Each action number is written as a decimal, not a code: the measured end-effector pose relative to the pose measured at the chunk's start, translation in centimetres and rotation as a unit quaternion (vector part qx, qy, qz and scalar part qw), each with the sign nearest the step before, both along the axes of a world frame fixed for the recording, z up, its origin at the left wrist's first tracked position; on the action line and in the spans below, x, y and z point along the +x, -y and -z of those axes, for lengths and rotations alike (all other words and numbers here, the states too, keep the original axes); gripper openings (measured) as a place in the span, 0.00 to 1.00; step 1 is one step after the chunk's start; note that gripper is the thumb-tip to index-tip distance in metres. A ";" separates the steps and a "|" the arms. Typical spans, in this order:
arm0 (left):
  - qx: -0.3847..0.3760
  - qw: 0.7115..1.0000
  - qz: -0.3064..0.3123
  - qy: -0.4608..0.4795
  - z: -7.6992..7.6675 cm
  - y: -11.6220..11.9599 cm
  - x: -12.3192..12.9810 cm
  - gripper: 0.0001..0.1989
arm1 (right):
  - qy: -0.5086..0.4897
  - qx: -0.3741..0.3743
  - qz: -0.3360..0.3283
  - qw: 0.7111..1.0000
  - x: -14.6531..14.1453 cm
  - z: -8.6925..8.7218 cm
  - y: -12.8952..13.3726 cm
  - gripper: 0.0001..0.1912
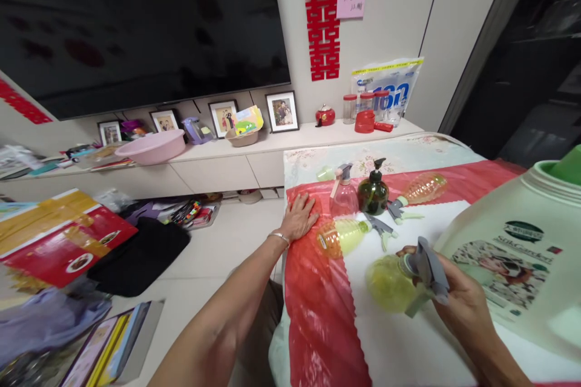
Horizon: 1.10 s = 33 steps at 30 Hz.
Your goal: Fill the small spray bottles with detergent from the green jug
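Observation:
My left hand (299, 216) lies flat with its fingers spread on the red plastic sheet (315, 314) at the table's left edge. In my right hand (463, 290) is a yellow-green spray bottle (389, 283) with a grey trigger head, tilted over the white cloth (390, 347); my fingers wrap round near its head. Beyond it another yellow spray bottle (347, 236) lies on its side. A pink spray bottle (344, 196) and a dark green pump bottle (373, 190) stand upright behind, and an orange-tinted spray bottle (424, 188) lies to their right.
A large pale green jug (521, 242) with a green cap stands close on the right. Along the wall, a low cabinet (218, 172) holds a pink basin (152, 146), photo frames and red-lidded jars (349, 109). A red and yellow carton (68, 236) sits at left.

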<state>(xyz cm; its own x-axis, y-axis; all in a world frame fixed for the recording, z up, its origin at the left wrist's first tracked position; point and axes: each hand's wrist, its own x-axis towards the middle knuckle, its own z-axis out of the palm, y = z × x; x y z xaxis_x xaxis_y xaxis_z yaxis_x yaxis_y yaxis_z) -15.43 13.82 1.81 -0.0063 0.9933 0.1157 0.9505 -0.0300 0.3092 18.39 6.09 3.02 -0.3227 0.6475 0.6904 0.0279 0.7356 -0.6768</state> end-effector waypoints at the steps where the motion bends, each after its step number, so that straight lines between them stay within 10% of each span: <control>1: 0.006 1.000 -0.019 -0.006 -0.4 0.7 0.0 0.27 | -0.007 -0.006 -0.001 1.000 0.0 0.2 0.0 0.22; 7: -0.021 0.993 -0.116 0.009 -3.6 10.5 0.7 0.30 | -0.048 -0.065 -0.015 0.997 0.3 1.3 0.1 0.20; 14: -0.203 0.932 -0.008 0.301 -5.1 23.3 3.6 0.44 | -0.087 -0.115 -0.009 0.989 0.3 2.1 -0.1 0.19; 17: -0.198 0.843 -0.054 0.498 -3.6 24.7 5.6 0.34 | -0.096 -0.128 -0.011 0.987 0.3 2.4 -0.1 0.19; 22: -0.233 0.604 -0.166 0.744 -1.7 25.3 6.6 0.36 | -0.107 -0.147 -0.017 0.983 0.7 2.5 0.0 0.19; 24: -0.269 0.636 -0.153 0.707 -2.1 25.5 5.7 0.41 | -0.110 -0.153 -0.018 0.982 0.7 2.5 0.0 0.20; 29: -0.229 0.947 -0.037 0.223 -5.1 25.3 2.9 0.22 | -0.113 -0.155 -0.011 0.981 0.7 2.6 0.0 0.20; 33: 0.040 0.998 0.018 0.039 -4.4 24.7 4.3 0.22 | -0.111 -0.157 -0.008 0.981 0.6 2.5 0.0 0.20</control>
